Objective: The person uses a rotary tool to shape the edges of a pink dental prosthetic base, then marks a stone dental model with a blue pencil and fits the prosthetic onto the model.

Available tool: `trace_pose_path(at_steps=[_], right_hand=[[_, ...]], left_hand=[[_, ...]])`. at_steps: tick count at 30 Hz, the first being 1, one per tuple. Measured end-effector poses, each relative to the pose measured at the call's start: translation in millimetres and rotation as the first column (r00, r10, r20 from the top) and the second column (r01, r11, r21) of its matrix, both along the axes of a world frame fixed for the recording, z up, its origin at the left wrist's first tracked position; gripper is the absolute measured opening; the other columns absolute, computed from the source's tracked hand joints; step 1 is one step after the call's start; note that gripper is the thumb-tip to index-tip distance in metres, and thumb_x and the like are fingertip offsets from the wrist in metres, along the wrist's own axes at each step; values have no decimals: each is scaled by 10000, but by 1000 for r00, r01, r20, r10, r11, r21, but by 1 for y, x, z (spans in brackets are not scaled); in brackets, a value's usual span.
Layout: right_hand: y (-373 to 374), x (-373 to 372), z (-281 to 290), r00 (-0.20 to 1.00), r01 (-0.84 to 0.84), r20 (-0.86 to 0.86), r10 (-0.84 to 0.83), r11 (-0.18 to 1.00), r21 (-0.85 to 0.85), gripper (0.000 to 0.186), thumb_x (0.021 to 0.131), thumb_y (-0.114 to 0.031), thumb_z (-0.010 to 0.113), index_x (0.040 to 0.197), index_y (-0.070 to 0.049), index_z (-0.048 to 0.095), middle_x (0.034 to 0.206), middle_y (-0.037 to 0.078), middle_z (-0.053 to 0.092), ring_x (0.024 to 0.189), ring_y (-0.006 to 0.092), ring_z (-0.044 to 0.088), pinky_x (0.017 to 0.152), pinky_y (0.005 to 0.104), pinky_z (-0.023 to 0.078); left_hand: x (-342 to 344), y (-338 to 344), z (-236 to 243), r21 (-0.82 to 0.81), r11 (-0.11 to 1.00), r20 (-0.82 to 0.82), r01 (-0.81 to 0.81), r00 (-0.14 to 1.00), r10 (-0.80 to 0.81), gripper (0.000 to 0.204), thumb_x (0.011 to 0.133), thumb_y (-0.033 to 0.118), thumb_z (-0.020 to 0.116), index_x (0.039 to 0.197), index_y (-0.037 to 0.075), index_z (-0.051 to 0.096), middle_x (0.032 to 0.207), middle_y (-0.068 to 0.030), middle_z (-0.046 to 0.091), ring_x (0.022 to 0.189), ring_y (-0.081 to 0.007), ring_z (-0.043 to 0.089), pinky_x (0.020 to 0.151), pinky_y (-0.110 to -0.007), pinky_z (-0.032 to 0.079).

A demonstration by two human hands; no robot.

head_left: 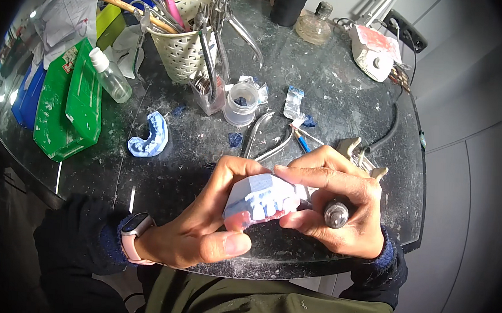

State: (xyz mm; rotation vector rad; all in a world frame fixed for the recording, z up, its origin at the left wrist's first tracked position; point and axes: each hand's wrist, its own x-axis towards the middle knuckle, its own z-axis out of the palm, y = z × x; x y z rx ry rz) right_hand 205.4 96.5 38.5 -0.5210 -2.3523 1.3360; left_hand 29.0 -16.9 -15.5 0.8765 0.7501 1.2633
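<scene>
A pale blue dental cast (260, 192) with white teeth and pink material along its lower edge is held up near the front of the bench. My left hand (212, 218) grips it from the left, thumb low and fingers behind it. My right hand (347, 198) has a dark, round-ended handled tool (335, 215) in its fingers, while its index finger rests on the cast's top and its thumb is at the lower right of the cast. The tool's working end is mostly hidden. A second blue cast (147, 140) lies on the bench to the left.
The dark bench (189, 123) holds green trays (55, 125), a spray bottle (116, 86), a perforated cup of pliers (173, 55), a small clear jar (240, 112), loose pliers (252, 133) and blue scraps. At the back are a glass bottle (312, 28) and a white control unit (377, 60).
</scene>
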Motion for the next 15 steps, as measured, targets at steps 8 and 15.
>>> trace_pose_path(at_steps=[8,15], right_hand=[[2,-1,-8,994,-54,-105,37,985,-161,468,680,-169,811,1093,-15,652,1032,97,581,756,85,575,578,179,470],[1,-2,-10,995,-51,-91,31,970,-237,340,753,-79,742,1068,9,651,1041,112,575,780,115,588,608,202,490]], left_hand=[[-3,-4,-9,162,984,-183,71,982,-41,734,736,277,647,1247,21,186,1250,-204,383,1163,-252,461,981,-406,384],[5,-2,-27,348,937,-332,13,937,111,650,759,220,650,1176,17,193,1167,-206,363,1015,-204,436,878,-374,387]])
